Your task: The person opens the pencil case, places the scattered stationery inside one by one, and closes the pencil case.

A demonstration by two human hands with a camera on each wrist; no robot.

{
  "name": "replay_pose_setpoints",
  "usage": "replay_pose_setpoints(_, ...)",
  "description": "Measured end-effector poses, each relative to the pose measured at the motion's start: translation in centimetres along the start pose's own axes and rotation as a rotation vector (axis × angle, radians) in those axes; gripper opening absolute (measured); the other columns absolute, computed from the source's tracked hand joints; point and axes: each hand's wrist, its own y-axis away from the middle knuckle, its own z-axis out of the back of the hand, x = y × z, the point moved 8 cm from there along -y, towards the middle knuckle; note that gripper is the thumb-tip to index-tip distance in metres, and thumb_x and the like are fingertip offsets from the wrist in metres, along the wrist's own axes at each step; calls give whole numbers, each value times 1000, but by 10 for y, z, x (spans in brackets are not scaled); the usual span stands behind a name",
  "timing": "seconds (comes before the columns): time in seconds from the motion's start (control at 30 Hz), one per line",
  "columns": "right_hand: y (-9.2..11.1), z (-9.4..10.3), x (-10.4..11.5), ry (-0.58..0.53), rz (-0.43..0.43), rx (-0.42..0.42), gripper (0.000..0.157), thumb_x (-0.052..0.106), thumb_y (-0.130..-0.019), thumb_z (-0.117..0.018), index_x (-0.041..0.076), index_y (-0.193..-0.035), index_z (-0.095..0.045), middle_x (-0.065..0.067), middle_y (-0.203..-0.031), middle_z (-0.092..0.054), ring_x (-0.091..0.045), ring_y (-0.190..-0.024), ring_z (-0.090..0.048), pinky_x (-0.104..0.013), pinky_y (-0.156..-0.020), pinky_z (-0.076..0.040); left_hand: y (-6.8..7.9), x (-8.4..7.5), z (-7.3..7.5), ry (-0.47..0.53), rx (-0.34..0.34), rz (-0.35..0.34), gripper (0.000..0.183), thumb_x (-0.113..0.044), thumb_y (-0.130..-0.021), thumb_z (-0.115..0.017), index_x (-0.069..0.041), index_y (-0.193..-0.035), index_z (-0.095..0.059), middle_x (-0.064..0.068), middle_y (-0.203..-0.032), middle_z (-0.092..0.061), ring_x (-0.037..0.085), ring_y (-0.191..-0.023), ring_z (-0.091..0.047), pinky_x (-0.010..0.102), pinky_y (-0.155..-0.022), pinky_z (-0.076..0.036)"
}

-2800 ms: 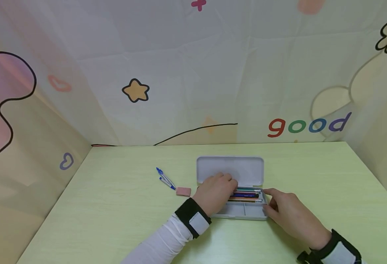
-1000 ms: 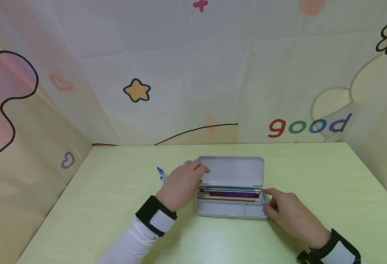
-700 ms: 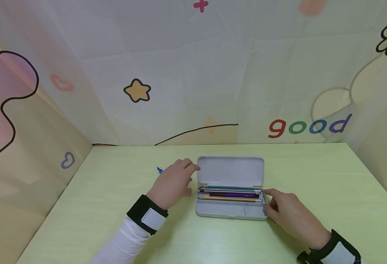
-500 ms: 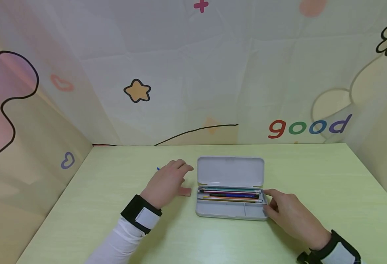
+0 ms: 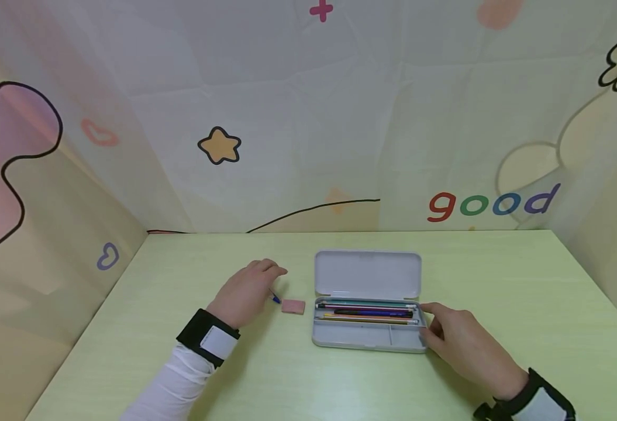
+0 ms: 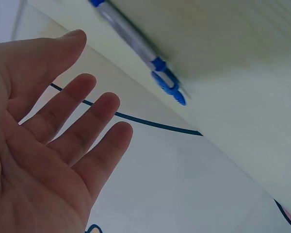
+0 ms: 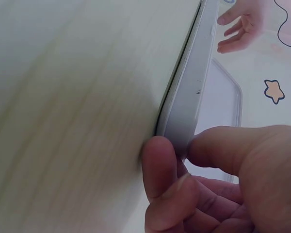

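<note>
A white pencil case [image 5: 352,335] lies with its lid [image 5: 367,273] raised. Several pencils and pens [image 5: 374,313] fill its upper compartment. My right hand [image 5: 463,341] pinches the case's right end between thumb and fingers, close up in the right wrist view. Left of the case, my left hand [image 5: 241,295] hovers with nothing in its grasp, its fingers [image 6: 104,150] apart in the left wrist view. Beside it lies a blue-and-silver drawing compass [image 6: 131,39], mostly hidden by the hand in the head view. A pink eraser [image 5: 293,306] sits between compass and case.
The pale green tabletop [image 5: 340,386] meets a printed cloth backdrop [image 5: 287,117] along its back edge. More cloth hangs at the left and right sides. The smaller lower compartments of the case show bare floors and a thin divider [image 5: 390,334].
My left hand has come away from the pencils in the case and moved left, past the eraser, to the compass. The right hand keeps its hold on the case.
</note>
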Motion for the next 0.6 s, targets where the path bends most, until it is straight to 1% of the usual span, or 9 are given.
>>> replay_pose_setpoints(0.2, 0, -1, 0, -5, -9, 14, 51, 18, -92, -71, -3, -135, -54, 2, -77, -59, -13, -67, -51, -25, -56, -45, 3, 9, -7, 6, 22, 13, 38, 1, -86, -71, -7, -123, -67, 9, -121, -64, 28, -114, -59, 38, -98, -47)
replay_pose_setpoints(0.4, -1, 0, 0, -6, -13, 19, 52, 18, -91, -71, -4, -135, -54, 2, -77, -59, -13, -67, -52, -25, -57, -46, 4, 18, -15, 18, 50, 50, 38, -3, -86, -75, -7, -123, -67, 9, -123, -64, 27, -117, -60, 38, -100, -45)
replay_pose_setpoints(0.6, -1, 0, 0, -10, -24, 25, 52, 19, -91, -71, -4, -136, -54, 2, -78, -59, -13, -67, -52, -25, -57, -47, 3, 23, -21, 33, 50, 42, 36, -4, -85, -76, -8, -120, -69, 8, -119, -66, 25, -114, -61, 36, -100, -46)
